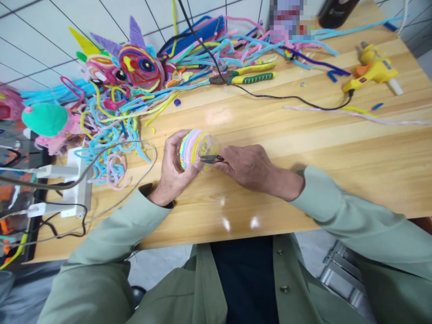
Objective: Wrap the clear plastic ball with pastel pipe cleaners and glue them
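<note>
My left hand (173, 166) is wrapped round the side of a clear ball (209, 146) banded with yellow, pink, lilac and blue fuzzy strips. My right hand (248, 166) is closed on a small metal tool with a pointed tip (209, 159), which looks like small scissors or pliers; its handles are hidden in the fist. The tip lies against the near side of the ball, close to my left thumb. Both hands are just above the wooden table (270, 220).
Behind lie yellow-green pliers (253, 77) among loose pipe cleaners (236, 49). Colourful horned figures (143, 67) stand back left, near tangled strips (101, 157) and a white power strip (77, 180). At right rests a yellow glue gun (373, 72); its black cord (280, 96) crosses the table.
</note>
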{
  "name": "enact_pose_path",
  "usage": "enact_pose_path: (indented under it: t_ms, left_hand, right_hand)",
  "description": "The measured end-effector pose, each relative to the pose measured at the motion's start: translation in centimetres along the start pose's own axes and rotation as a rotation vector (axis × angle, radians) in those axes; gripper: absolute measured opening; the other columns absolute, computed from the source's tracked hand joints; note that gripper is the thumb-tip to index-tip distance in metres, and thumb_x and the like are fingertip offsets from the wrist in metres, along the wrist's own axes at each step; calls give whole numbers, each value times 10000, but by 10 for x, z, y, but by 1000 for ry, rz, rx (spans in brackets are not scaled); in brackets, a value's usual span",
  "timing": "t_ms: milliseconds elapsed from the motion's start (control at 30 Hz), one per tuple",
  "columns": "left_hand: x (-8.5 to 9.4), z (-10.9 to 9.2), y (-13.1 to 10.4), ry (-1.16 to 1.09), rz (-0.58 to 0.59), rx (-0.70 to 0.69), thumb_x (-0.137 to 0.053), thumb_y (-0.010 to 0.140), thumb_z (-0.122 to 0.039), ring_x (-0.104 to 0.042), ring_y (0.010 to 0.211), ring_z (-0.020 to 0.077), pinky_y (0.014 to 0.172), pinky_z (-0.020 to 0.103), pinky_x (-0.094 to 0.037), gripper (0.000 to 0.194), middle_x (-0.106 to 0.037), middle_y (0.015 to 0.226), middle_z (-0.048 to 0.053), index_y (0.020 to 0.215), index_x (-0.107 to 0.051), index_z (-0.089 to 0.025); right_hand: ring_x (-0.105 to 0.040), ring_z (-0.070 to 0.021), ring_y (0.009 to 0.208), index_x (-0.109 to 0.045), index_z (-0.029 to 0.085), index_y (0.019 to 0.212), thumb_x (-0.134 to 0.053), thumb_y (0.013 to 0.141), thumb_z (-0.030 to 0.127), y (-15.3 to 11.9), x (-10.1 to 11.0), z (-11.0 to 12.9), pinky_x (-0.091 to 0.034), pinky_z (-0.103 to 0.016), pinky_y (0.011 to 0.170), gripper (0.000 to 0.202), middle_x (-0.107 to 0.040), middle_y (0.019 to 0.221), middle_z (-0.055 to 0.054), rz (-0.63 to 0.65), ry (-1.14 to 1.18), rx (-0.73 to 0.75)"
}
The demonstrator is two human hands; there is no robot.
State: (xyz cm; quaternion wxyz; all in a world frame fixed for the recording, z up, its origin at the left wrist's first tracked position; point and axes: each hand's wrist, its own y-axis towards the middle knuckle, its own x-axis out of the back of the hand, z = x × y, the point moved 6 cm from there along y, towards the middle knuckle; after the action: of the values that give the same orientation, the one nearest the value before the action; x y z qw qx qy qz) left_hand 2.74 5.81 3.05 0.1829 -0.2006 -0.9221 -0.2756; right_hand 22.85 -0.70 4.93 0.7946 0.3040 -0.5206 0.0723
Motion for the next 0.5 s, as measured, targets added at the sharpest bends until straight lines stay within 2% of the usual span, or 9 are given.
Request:
enact_pose_path:
  t_ms: [200,500]
  left_hand:
    - [0,-3,1,23,-4,-58,-801,982,-701,-667,1389,324,1184,535,-594,742,-630,1510,86,1593,-529,-378]
    - [-1,-1,0,27,-3,-37,-801,956,-752,-652,1408,349,1216,579,-575,790,-617,1521,99,1577,-515,-357]
  right_hand:
    - [-599,-184,702,-746,153,1115,-184,1242,510,-2,-1,-1,-233,-338,614,677,-761,851,-71,-21,-5,22]
    - [-601,-194,702,-745,173,1124,-136,1228,557,1,-5,-1,-201,-340,614,728,-746,826,-72,37,-2,-4]
